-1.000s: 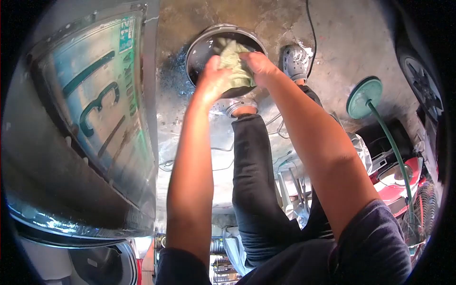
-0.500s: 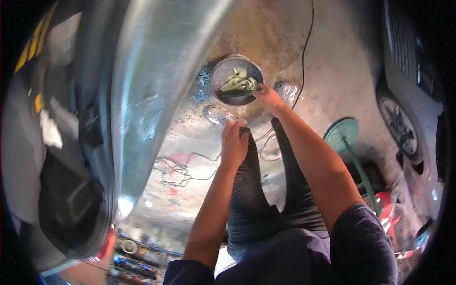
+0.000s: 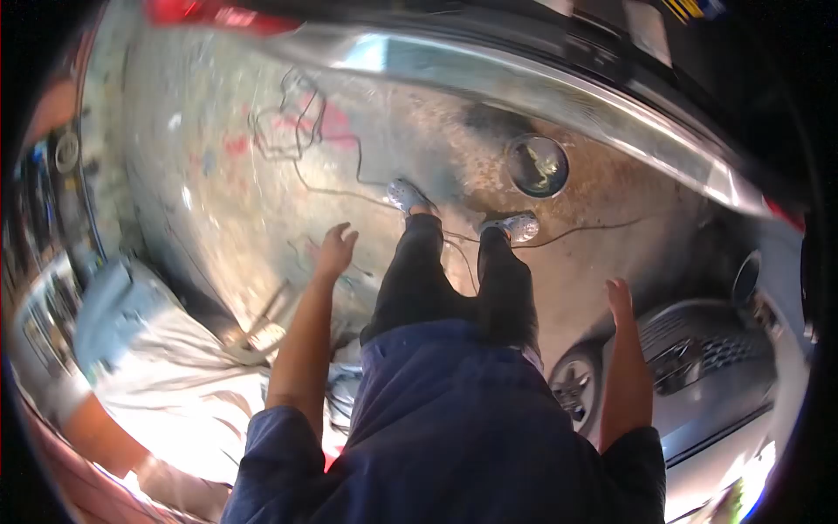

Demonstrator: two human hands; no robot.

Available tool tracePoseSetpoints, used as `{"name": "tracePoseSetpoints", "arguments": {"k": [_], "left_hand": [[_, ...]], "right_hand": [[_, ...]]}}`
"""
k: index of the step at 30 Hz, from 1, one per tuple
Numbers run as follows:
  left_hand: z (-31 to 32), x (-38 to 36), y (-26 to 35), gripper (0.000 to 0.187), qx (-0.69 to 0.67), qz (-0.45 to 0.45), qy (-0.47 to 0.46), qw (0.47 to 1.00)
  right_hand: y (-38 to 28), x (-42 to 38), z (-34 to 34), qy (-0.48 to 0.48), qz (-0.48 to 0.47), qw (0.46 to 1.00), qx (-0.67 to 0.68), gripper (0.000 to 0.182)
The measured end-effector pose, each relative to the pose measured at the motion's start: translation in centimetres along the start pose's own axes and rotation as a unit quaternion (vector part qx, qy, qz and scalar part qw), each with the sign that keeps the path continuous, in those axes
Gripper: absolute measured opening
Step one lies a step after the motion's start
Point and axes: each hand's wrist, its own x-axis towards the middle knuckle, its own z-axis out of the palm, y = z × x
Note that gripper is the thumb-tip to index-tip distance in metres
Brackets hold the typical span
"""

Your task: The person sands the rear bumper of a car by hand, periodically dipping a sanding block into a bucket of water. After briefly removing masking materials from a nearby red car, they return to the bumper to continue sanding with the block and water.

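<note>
Both of my hands hang in the air beside my body, away from any object. At centre left, my left hand [image 3: 336, 250] is empty, its fingers apart. Over on the right, my right hand [image 3: 619, 295] is raised with its fingers up and holds nothing that I can see. A round dark bucket [image 3: 517, 175] stands on the floor beyond my feet, near the car's edge. Inside it lies a crumpled pale green cloth [image 3: 546, 166]. Neither hand touches the bucket or the cloth.
A car bumper [image 3: 524, 87] crosses the top. Loose cable [image 3: 319, 188] lies on the concrete floor at left and runs past my shoes [image 3: 522, 228]. Another car's wheel [image 3: 573, 389] is at lower right. Large pale crumpled fabric [image 3: 175, 341] and shelves are at left.
The view has turned and I stand more upright. My right hand has left the bucket's rim, and my left hand has moved off from near my knee. The cloth remains in the bucket.
</note>
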Motion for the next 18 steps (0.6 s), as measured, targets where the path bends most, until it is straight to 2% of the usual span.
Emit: {"name": "tracePoseSetpoints", "arguments": {"k": [2,3,5,6,8,9,11,12,13,15,16,18], "left_hand": [[-1.3,-1.0,-4.9,0.051,0.046,-0.028,0.035,0.998],[-1.7,-1.2,-7.6,0.05,0.056,-0.028,0.055,0.997],[-2.4,-1.8,-12.2,0.049,-0.035,-0.035,0.108,0.993],[-2.5,-2.5,-14.3,0.049,-0.08,-0.037,0.136,0.987],[-4.0,-3.7,-17.1,0.049,-0.132,-0.098,0.132,0.978],[-4.6,-3.9,-18.5,0.05,-0.161,-0.124,0.132,0.97],[-4.8,-4.5,-22.2,0.051,-0.188,-0.134,0.138,0.963],[-5.0,-4.8,-23.9,0.051,-0.201,-0.138,0.145,0.959],[-5.5,-5.2,-25.0,0.051,-0.208,-0.14,0.151,0.956],[-6.1,-6.4,-26.9,0.051,-0.218,-0.148,0.163,0.951],[-6.6,-6.9,-27.5,0.051,-0.231,-0.165,0.165,0.945],[-8.2,-7.5,-28.6,0.052,-0.251,-0.188,0.165,0.935]], "right_hand": [[-3.0,-2.6,-3.6,0.036,0.003,0.999,0.016,0.042],[-5.5,-3.5,-5.1,0.018,0.026,0.999,0.022,0.043],[-10.7,-5.1,-7.3,-0.014,0.075,0.997,0.032,0.046],[-11.8,-5.1,-7.5,-0.007,0.044,0.999,0.03,0.044],[-12.6,-2.6,-6.9,0.005,-0.019,0.999,0.027,0.04],[-13.3,-1.8,-6.6,-0.039,-0.083,0.993,0.074,0.036],[-19.3,-2.8,-7.0,-0.088,-0.088,0.986,0.108,0.036],[-23.6,-4.4,-6.4,-0.084,-0.032,0.991,0.101,0.036],[-23.3,-2.8,-5.3,-0.047,-0.101,0.994,0.009,0.037],[-28.5,-1.3,-4.2,-0.051,-0.111,0.991,-0.061,0.037],[-33.0,-3.9,-3.5,-0.093,-0.046,0.994,-0.041,0.036],[-41.7,-9.6,-1.7,-0.135,0.006,0.991,0.026,0.033]]}}
